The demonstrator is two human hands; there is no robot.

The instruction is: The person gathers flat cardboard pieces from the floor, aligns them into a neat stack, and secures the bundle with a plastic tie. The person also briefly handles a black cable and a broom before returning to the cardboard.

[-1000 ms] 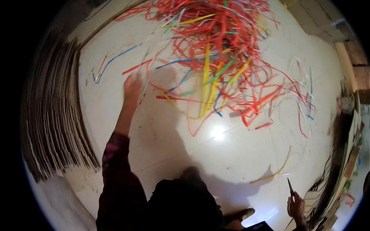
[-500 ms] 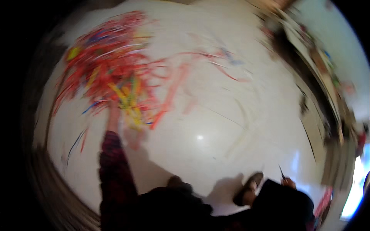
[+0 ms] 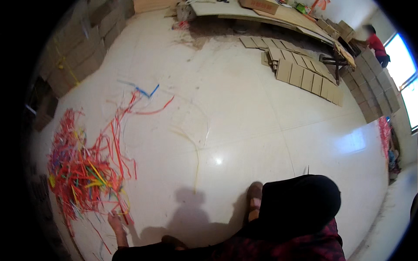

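Note:
A tangled heap of thin plastic strips (image 3: 87,178), mostly red with yellow, green, blue and white ones, lies on the floor at the left. My left hand (image 3: 115,222) is at its near right edge, its fingers closed on strip ends, though their exact hold is too small to make out fully. My right hand is hidden behind my raised dark-clad knee (image 3: 300,200). Just above that knee pokes the thin dark tip of a pointed tool (image 3: 308,170); the rest of it is covered.
Loose blue strips (image 3: 146,92) and a pale yellow strip (image 3: 197,167) lie on the tiled floor (image 3: 244,130). Flattened cardboard (image 3: 300,76) is at the far right, before a low platform (image 3: 278,19). Stacked cartons (image 3: 74,61) stand far left. Another person (image 3: 376,45) is by the window.
The view has swung up and steadied, bringing in the platform and cartons. My left hand has moved from the heap's middle to its near edge. My right hand has gone behind the knee.

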